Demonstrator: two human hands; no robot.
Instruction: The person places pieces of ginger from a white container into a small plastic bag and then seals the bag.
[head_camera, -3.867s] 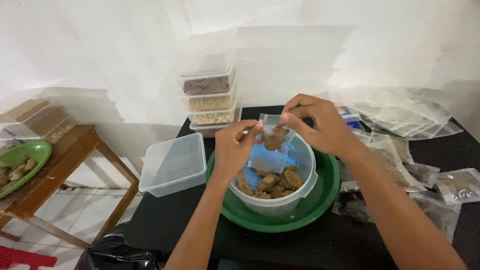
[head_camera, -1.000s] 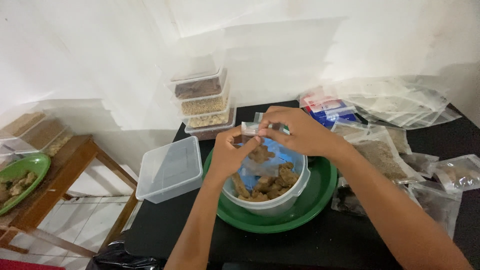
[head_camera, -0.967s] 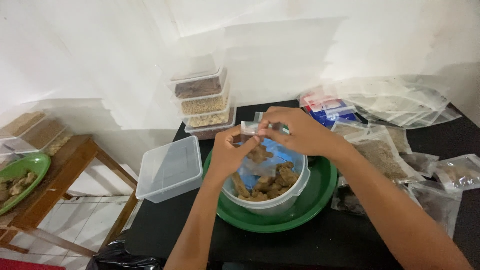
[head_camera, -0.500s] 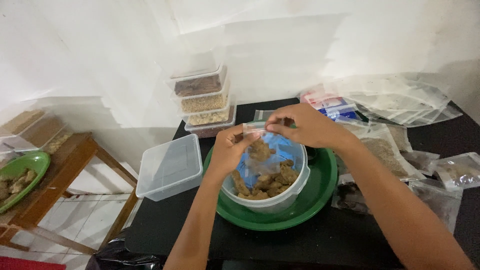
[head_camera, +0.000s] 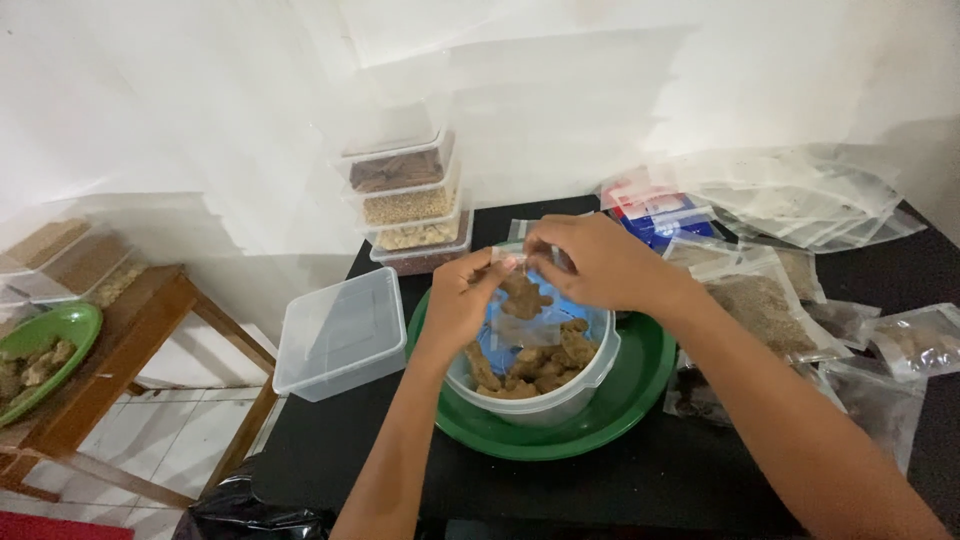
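Left hand (head_camera: 462, 305) and right hand (head_camera: 590, 262) pinch small clear bag (head_camera: 528, 290) above white tub (head_camera: 540, 400)

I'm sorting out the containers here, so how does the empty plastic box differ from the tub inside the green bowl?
The box is rectangular; the tub is round. The box sits upside down and empty on the table's left edge, while the tub stands upright, holding brown chunks. The box rests straight on the table; the tub sits in the green bowl, under both hands. Both are pale, see-through plastic.
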